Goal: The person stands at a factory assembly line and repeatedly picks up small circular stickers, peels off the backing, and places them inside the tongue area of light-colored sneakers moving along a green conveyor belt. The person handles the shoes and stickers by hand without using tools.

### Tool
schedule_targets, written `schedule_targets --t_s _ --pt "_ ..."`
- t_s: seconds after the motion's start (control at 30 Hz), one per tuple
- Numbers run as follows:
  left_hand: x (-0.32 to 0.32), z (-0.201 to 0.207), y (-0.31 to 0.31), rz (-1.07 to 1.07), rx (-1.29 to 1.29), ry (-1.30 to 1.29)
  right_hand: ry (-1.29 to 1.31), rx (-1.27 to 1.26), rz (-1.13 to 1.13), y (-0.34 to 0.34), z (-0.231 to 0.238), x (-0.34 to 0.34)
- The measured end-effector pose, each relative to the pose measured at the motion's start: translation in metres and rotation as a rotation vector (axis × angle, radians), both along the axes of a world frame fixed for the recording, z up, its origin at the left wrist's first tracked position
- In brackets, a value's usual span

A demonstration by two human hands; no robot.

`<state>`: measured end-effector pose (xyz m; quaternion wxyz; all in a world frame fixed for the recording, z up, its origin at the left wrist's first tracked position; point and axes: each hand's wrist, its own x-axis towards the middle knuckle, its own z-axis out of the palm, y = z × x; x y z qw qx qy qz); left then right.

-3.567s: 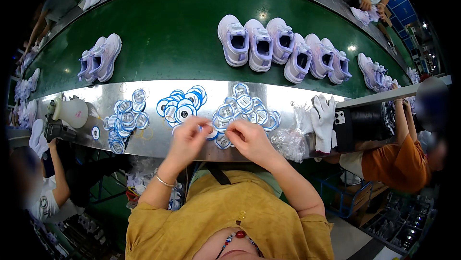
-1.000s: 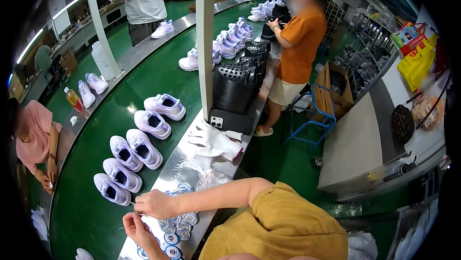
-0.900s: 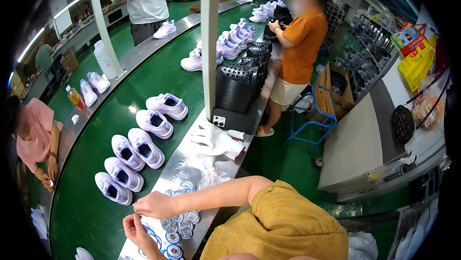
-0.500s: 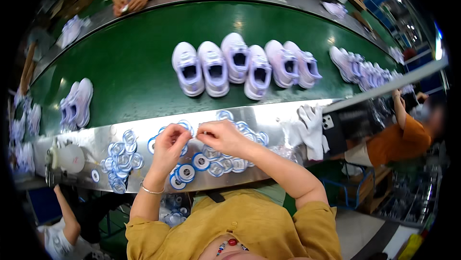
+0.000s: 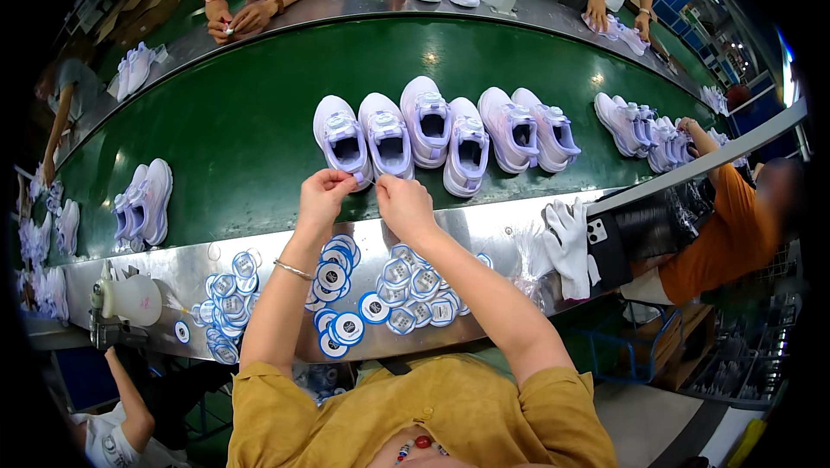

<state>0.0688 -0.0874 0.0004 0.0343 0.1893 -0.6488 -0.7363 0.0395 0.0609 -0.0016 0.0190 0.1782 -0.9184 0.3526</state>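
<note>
Both my hands are raised over the near edge of the green conveyor, close to the heels of two pale lavender sneakers [image 5: 344, 141] standing side by side. My left hand [image 5: 324, 202] pinches at the heel of the leftmost sneaker. Just behind the second sneaker [image 5: 386, 141], my right hand [image 5: 406, 207] is closed with its fingertips together. A thin pale string [image 5: 370, 181] shows faintly between the two hands; its ends are hidden in my fingers. Below my hands, round blue-rimmed paper tags [image 5: 333, 276] lie on the metal ledge, with more tags [image 5: 411, 282] by my right forearm.
More sneakers [image 5: 467, 144] stand to the right on the conveyor [image 5: 259, 79], others [image 5: 145, 200] at left. Another tag pile [image 5: 229, 304], a white spool-like disc [image 5: 134, 299], white gloves [image 5: 569, 248] and a dark phone [image 5: 607, 252] lie along the metal ledge. Co-workers sit around the line.
Both my hands have moved forward from above the tags to the sneaker heels, still closed. At the far right, a co-worker's hand now reaches to the shoes.
</note>
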Motion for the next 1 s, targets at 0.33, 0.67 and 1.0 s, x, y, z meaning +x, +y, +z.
schedule_targets --t_s 0.33,0.67,1.0 --pt "0.007 -0.001 -0.016 -0.033 0.148 -0.090 -0.015 -0.212 0.089 -0.007 -0.001 0.002" --pt "0.006 -0.005 -0.020 0.012 0.242 -0.078 -0.205 -0.412 0.166 -0.004 -0.005 -0.004" --pt "0.010 -0.012 -0.024 0.038 0.326 -0.088 -0.058 -0.160 0.176 -0.025 0.003 -0.002"
